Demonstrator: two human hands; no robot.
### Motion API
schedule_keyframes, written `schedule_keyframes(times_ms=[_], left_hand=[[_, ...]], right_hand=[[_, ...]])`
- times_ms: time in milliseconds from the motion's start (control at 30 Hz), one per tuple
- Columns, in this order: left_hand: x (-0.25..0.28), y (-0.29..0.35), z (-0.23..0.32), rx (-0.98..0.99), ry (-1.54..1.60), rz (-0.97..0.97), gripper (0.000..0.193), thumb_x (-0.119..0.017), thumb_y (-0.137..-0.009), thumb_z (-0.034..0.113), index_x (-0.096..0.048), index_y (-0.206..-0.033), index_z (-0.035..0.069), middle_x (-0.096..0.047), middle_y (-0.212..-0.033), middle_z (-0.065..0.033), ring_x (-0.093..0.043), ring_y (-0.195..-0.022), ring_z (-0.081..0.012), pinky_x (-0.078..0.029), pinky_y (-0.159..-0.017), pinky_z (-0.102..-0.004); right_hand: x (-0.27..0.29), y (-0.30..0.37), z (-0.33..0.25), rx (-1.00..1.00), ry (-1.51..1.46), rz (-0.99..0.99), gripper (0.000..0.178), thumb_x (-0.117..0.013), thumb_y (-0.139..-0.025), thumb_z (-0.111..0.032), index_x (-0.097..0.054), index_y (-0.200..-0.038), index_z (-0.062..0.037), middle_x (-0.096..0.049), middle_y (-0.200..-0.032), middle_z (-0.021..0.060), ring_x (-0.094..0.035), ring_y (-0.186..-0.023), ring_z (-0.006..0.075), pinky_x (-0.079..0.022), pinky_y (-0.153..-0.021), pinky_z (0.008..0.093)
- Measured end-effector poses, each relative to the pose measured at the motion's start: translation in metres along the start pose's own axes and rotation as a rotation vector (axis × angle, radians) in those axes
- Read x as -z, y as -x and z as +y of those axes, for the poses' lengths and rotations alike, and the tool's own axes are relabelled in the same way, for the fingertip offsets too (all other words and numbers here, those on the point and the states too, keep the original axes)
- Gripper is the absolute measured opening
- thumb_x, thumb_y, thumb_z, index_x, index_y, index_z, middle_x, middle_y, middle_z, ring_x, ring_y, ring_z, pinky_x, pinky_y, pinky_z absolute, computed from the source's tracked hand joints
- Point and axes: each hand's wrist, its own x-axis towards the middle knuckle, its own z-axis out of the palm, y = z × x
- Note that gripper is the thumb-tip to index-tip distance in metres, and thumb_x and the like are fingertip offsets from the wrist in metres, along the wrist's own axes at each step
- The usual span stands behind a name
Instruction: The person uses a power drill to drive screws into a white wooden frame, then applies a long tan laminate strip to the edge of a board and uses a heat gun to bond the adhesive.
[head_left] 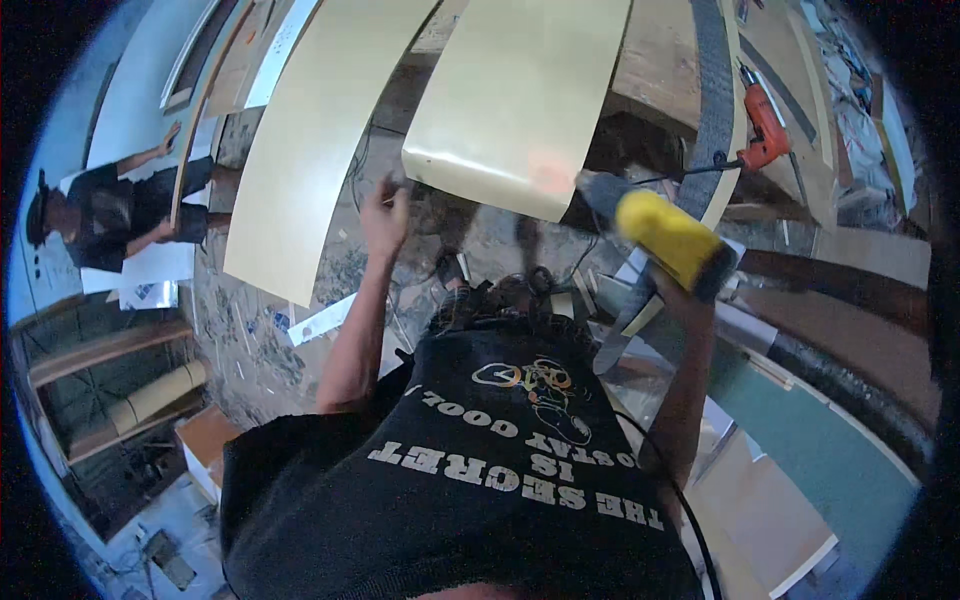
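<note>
In my right hand [680,290] is a yellow heat gun [668,238], smeared by motion. Its dark nozzle points left at the near right corner of a cream sheet [515,90], where a reddish glow shows. That sheet's near edge curves downward. Close to its near left corner is my left hand [385,218], raised with its fingers partly curled. The fingers are blurred, and whether they touch the sheet cannot be made out. A second cream sheet [310,140] lies left of this hand, its near end sticking out over the floor.
An orange-red drill [765,128] with a black cord lies on the right part of the bench. Offcuts and debris litter the floor [260,340]. At the left another person [125,205] touches a long wooden strip [195,125]. A green panel [800,430] leans at lower right.
</note>
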Motion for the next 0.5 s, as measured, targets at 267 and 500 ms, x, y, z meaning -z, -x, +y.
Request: schedule_keyframes(times_ms=[267,500], left_hand=[[0.050,0.184,-0.106,0.470,-0.453,0.017,0.036,-0.062,-0.095,0.034,-0.072,-0.106,0.002,-0.070,-0.087,-0.0263,-0.070,-0.085,-0.0424,-0.053,-0.074,-0.0490],[0.077,0.431,-0.146,0.943,-0.558,-0.042,0.031,-0.059,-0.091,0.024,-0.073,-0.102,-0.001,-0.073,-0.090,-0.0257,-0.074,-0.088,-0.0376,-0.056,-0.077,-0.0440]], right_hand=[[-0.006,-0.116,-0.135,0.183,0.323,-0.305,0.049,-0.087,-0.069,-0.035,-0.074,-0.109,-0.0089,-0.074,-0.106,0.0157,-0.072,-0.100,0.0318,-0.057,-0.090,0.0409],[-0.052,-0.118,-0.178,0.306,0.438,-0.649,0.053,-0.087,-0.070,-0.022,-0.067,-0.115,-0.0033,-0.071,-0.117,0.0145,-0.068,-0.111,0.0267,-0.050,-0.103,0.0380]])
